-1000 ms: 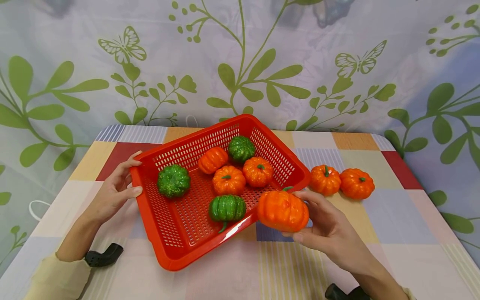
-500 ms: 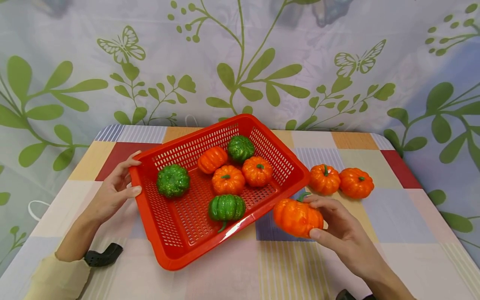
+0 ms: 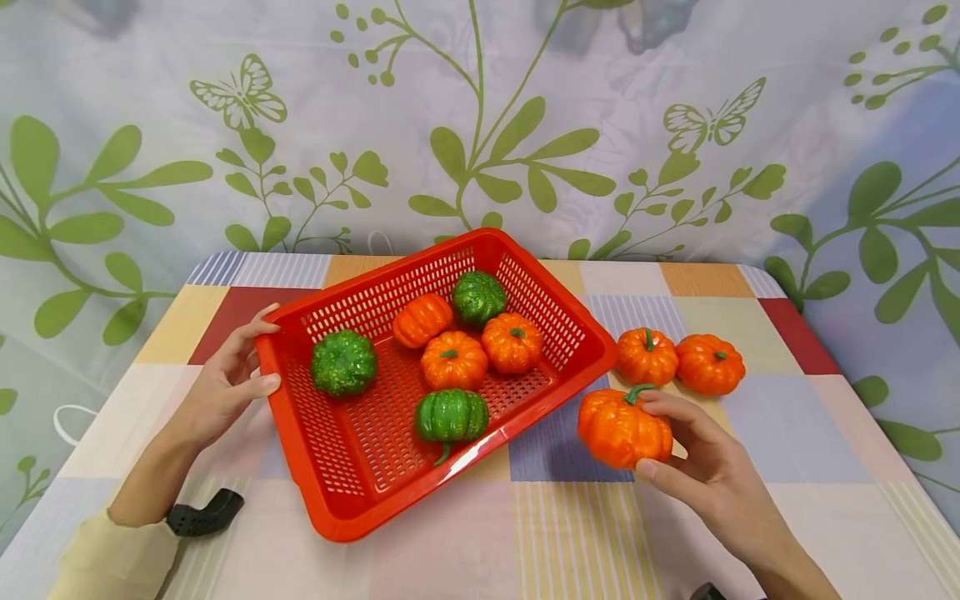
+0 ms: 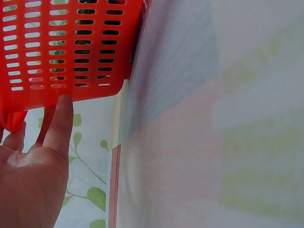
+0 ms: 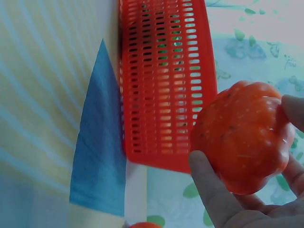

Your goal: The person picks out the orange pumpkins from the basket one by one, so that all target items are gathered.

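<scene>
My right hand (image 3: pixel 716 471) holds an orange toy pumpkin (image 3: pixel 624 429) with a green stem, out past the right front side of the red plastic basket (image 3: pixel 360 521). In the right wrist view, thumb and fingers are spread round the pumpkin (image 5: pixel 242 137). At the basket's left end, my left hand (image 3: pixel 228 383) grips the rim; the left wrist view shows a finger against its slotted wall (image 4: pixel 66 52). Inside lie three orange pumpkins (image 3: pixel 453 360) and three green ones, among them a ribbed one (image 3: pixel 452 415) near the front and a speckled one (image 3: pixel 343 363) at the left.
Two more orange pumpkins (image 3: pixel 647 357) sit side by side on the patchwork tablecloth (image 3: pixel 795 433), right of the basket. A leaf-patterned cloth (image 3: pixel 480 108) hangs behind the table. A dark strap piece (image 3: pixel 206 512) shows by the left wrist.
My right hand has carried the orange pumpkin rightward, from over the basket's front rim to outside it, and its stem now shows. The left hand and basket have stayed in place.
</scene>
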A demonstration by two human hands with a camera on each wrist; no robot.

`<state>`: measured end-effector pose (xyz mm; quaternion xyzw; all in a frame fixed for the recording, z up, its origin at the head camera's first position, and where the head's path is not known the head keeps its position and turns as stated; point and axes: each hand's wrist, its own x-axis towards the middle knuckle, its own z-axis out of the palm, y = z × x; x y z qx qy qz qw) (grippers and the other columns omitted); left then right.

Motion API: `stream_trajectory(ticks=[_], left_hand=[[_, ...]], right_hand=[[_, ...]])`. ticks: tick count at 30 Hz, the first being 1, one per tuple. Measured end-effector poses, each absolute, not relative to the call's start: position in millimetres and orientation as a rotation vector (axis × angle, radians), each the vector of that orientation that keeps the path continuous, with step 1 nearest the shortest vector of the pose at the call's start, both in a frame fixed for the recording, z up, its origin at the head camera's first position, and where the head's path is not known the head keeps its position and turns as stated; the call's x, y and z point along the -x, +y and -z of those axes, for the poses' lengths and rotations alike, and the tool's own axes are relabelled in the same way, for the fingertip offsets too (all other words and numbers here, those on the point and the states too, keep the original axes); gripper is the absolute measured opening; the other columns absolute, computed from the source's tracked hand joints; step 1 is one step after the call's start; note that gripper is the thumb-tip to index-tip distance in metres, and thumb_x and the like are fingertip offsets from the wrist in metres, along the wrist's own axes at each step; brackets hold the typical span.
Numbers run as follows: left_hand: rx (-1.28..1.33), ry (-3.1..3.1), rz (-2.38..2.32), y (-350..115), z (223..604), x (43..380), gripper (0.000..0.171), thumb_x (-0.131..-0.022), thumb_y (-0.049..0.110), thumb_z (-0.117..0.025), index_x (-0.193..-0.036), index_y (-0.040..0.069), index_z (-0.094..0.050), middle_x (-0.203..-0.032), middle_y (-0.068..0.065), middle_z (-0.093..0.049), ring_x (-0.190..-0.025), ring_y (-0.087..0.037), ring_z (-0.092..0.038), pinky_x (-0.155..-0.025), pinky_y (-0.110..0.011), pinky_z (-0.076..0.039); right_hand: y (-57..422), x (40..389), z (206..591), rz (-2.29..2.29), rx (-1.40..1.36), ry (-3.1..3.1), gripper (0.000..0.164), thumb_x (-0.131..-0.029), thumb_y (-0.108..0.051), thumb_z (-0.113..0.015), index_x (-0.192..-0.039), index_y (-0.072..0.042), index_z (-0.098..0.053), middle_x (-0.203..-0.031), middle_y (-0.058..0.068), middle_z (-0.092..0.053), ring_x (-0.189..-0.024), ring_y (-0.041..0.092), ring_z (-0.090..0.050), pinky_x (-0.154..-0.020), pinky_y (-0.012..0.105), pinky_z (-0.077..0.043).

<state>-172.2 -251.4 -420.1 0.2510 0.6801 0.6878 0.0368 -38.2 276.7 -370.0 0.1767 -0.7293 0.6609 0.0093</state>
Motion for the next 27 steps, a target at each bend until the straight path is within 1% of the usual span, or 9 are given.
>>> stream_trajectory(ticks=[7, 11, 14, 17, 20, 23, 27], left_hand=[[-0.762, 2.117, -2.100, -251.2, 420.2, 170.9, 0.059, -0.088, -0.015, -0.047, -0.143, 0.006, -0.040, -0.162, -0.008, -0.012, -0.130, -0.019, -0.040, -0.084, -0.027, -0.055], [-0.756, 2.119, -2.098, -251.0, 420.7, 170.0, 0.060, -0.089, -0.015, -0.047, -0.144, 0.008, -0.040, -0.163, -0.007, -0.011, -0.130, -0.019, -0.039, -0.085, -0.027, -0.055], [-0.754, 2.120, -2.099, -250.8, 421.5, 169.2, 0.061, -0.089, -0.015, -0.047, -0.144, 0.009, -0.040, -0.163, -0.005, -0.012, -0.130, -0.019, -0.039, -0.085, -0.028, -0.054], [-0.754, 2.117, -2.102, -250.6, 421.9, 169.0, 0.061, -0.089, -0.015, -0.048, -0.145, 0.009, -0.040, -0.163, -0.005, -0.012, -0.130, -0.020, -0.039, -0.085, -0.028, -0.054], [-0.759, 2.108, -2.106, -250.5, 421.5, 169.8, 0.060, -0.089, -0.015, -0.047, -0.144, 0.008, -0.039, -0.163, -0.006, -0.012, -0.130, -0.019, -0.039, -0.084, -0.028, -0.055], [-0.766, 2.098, -2.113, -250.7, 420.8, 170.8, 0.060, -0.089, -0.016, -0.046, -0.144, 0.007, -0.039, -0.162, -0.008, -0.012, -0.129, -0.020, -0.039, -0.084, -0.027, -0.055], [-0.771, 2.093, -2.118, -251.1, 421.0, 171.3, 0.060, -0.088, -0.016, -0.046, -0.143, 0.007, -0.040, -0.162, -0.007, -0.013, -0.130, -0.019, -0.039, -0.084, -0.027, -0.055]], right_hand=[[285.8, 37.5, 374.1, -2.055, -0.594, -2.240, 0.055, -0.082, 0.028, -0.055, -0.134, 0.010, -0.045, -0.134, 0.016, -0.044, -0.125, 0.021, -0.047, -0.092, 0.027, -0.052], [290.3, 36.9, 376.9, -2.050, -0.565, -2.248, 0.053, -0.081, 0.028, -0.056, -0.130, 0.009, -0.047, -0.132, 0.016, -0.045, -0.123, 0.020, -0.048, -0.092, 0.026, -0.051], [294.6, 37.4, 378.6, -2.050, -0.558, -2.248, 0.051, -0.081, 0.028, -0.056, -0.128, 0.010, -0.047, -0.133, 0.017, -0.043, -0.126, 0.020, -0.046, -0.094, 0.025, -0.050], [299.1, 37.5, 379.9, -2.059, -0.520, -2.266, 0.052, -0.081, 0.028, -0.056, -0.130, 0.011, -0.046, -0.132, 0.015, -0.044, -0.127, 0.019, -0.046, -0.095, 0.025, -0.050], [303.1, 37.5, 380.6, -2.064, -0.463, -2.314, 0.053, -0.081, 0.026, -0.058, -0.130, 0.011, -0.047, -0.132, 0.013, -0.046, -0.124, 0.017, -0.049, -0.094, 0.026, -0.051], [305.8, 38.3, 380.9, -2.046, -0.446, -2.375, 0.050, -0.082, 0.024, -0.060, -0.128, 0.012, -0.047, -0.132, 0.011, -0.049, -0.120, 0.017, -0.052, -0.093, 0.027, -0.051], [308.2, 40.0, 381.7, -2.013, -0.451, -2.427, 0.044, -0.082, 0.021, -0.062, -0.123, 0.012, -0.049, -0.131, 0.010, -0.052, -0.119, 0.017, -0.052, -0.091, 0.026, -0.052]])
